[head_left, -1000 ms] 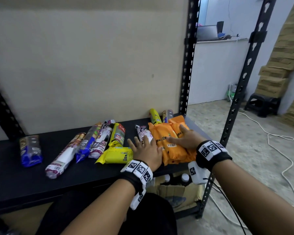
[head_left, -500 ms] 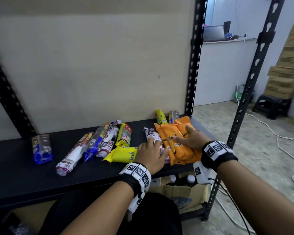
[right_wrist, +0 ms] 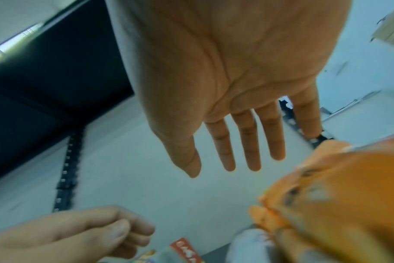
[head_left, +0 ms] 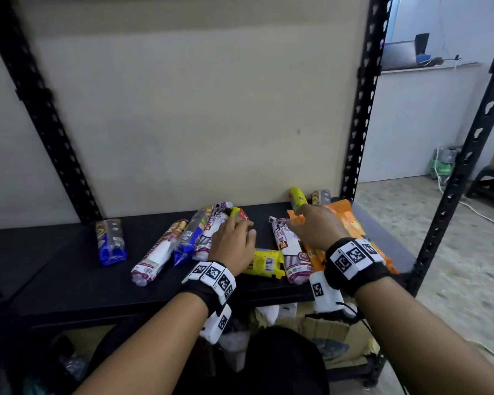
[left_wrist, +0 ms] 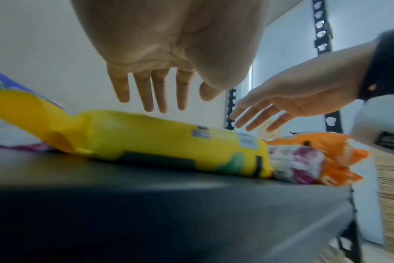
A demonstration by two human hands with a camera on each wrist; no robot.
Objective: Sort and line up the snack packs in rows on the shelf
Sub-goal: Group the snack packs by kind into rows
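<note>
My left hand [head_left: 232, 244] hangs over the middle of the shelf [head_left: 69, 283], fingers [left_wrist: 146, 92] straight and spread, holding nothing. My right hand [head_left: 315, 229] reaches over the orange packs [head_left: 354, 226], fingers [right_wrist: 247, 142] likewise straight and loose, gripping nothing.

The snack packs all lie on this one black shelf. Nearest the front edge, a yellow pack [head_left: 264, 262] lies crosswise, its end against a white-and-purple roll [head_left: 290, 249], which touches the orange stack at the right end.

I judge the step to be straightening the middle cluster. To do it well, I should turn the crosswise yellow pack so it points front to back like its neighbours, then slide packs flat rather than lift them; the wrappers look slick and the rolls could wander.

Counting, near to far and as far as I can see: one yellow pack crosswise; two white-and-purple rolls, the second one [head_left: 211, 232] partly under my left hand; one long white roll [head_left: 157, 252]; one blue-ended pack [head_left: 190, 238]; one green-and-red pack [head_left: 240, 215], mostly hidden; one blue pack [head_left: 110, 240] well apart at the left. The orange stack holds at least two; I cannot tell exactly. At the back sit one yellow-green pack [head_left: 297, 196] and one brownish pack [head_left: 321, 196].
</note>
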